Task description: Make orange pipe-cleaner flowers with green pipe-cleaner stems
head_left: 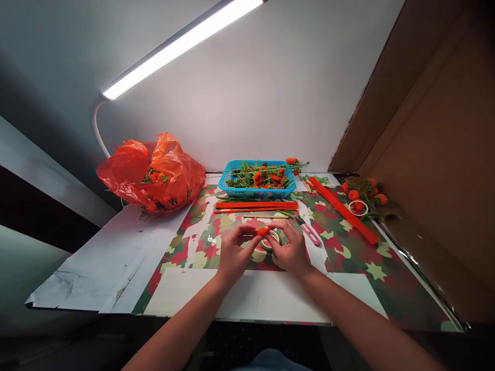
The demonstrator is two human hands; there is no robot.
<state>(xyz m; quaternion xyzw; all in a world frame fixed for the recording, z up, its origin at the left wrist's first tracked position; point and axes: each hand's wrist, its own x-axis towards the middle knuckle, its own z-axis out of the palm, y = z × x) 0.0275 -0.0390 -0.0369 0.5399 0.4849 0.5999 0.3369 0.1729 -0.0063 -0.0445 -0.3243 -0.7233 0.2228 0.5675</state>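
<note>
Between the fingertips of both hands is a small orange pipe-cleaner flower [263, 231], low over the middle of the table. My left hand [236, 248] pinches its left side, and my right hand [291, 246] pinches its right side. Just beneath them lies a roll of green tape [271, 240], partly hidden by the right hand. Beyond the hands a thin wooden stick [266, 217] lies crosswise. A pair of pink-handled thread snips [309, 231] rests to the right of my right hand. Farther back lies a bundle of orange pipe cleaners [257, 205].
A blue basket [257, 192] of orange flowers with green stems stands at the back. At left sits an orange plastic bag [174, 180] with more flowers. Another orange pipe-cleaner bundle [344, 211] and several finished flowers [353, 195] lie at right, beside a cardboard wall [436, 154]. A lit lamp [185, 46] hangs above.
</note>
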